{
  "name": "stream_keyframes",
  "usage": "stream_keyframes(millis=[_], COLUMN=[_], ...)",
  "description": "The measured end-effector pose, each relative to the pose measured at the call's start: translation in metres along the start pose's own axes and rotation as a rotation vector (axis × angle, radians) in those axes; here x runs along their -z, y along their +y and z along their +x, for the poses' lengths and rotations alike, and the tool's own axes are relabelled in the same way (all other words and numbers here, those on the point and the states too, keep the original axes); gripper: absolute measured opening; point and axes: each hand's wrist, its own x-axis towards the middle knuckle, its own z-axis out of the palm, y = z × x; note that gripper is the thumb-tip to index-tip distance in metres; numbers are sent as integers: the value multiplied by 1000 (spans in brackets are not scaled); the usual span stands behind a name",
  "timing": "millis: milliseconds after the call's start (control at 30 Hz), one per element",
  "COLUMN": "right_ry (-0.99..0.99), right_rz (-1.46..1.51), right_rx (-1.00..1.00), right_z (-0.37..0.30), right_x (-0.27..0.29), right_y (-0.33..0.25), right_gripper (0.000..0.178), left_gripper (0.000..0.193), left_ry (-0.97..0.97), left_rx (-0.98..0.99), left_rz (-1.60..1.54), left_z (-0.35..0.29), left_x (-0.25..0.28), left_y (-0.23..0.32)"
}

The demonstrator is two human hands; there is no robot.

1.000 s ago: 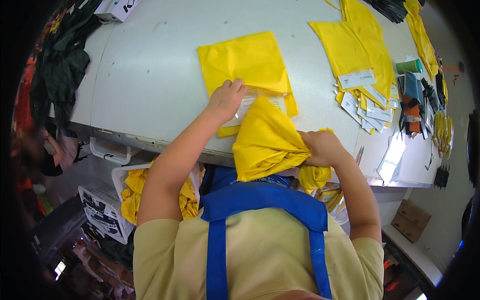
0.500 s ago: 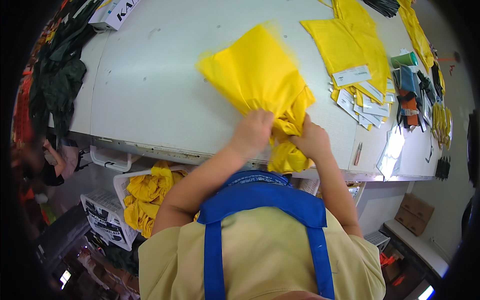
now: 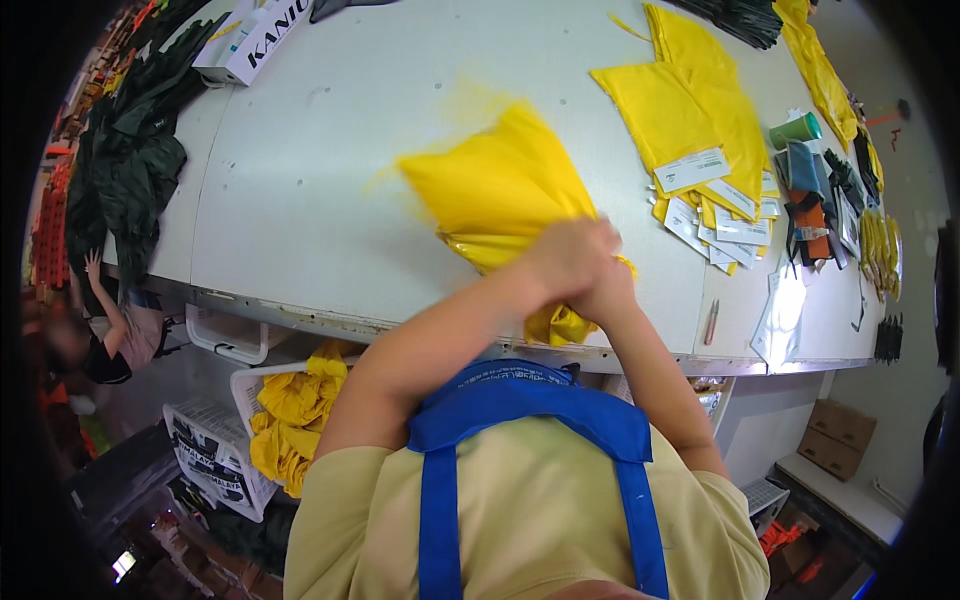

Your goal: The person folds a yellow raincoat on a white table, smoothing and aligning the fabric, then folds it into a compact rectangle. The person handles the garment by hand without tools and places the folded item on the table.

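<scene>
A yellow fabric bag (image 3: 505, 185) lies puffed out on the near middle of the table, its far edges smeared by motion. My right hand (image 3: 610, 288) is closed round the bag's gathered neck, and a crumpled tail of the same cloth hangs below it toward the table edge. Across the top of the right hand reaches my left hand (image 3: 572, 258), blurred and touching or nearly touching it. Its fingers are too smeared to show whether they grip the cloth. Both hands hide the neck of the bag.
Flat yellow pouches (image 3: 690, 110) with white labels (image 3: 695, 168) lie at the right, near a green roll (image 3: 796, 130) and a red-handled tool (image 3: 711, 322). Dark green cloth (image 3: 130, 150) covers the far left. A white basket (image 3: 245, 385) of yellow cloth stands below the table edge. Another person's hand (image 3: 93, 266) shows at left.
My left hand has moved right, from the bag's neck to over my right hand. The puffed part of the bag has dropped nearer to me. The view has shifted slightly.
</scene>
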Motion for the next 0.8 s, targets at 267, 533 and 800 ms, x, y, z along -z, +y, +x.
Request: stream_keyframes(millis=[267, 533, 800], right_ry=[262, 101, 377], right_rz=[1215, 1699, 1725], right_rx=[-230, -219, -385], right_z=[9, -2, 8], right_x=[-15, 9, 15], right_y=[37, 14, 19], right_gripper=[42, 39, 37], left_gripper=[72, 61, 50], left_ry=[310, 339, 35], left_rx=[281, 510, 631], left_rz=[-114, -558, -746], left_z=[-108, -82, -117], left_x=[30, -4, -32], left_y=[-31, -33, 5])
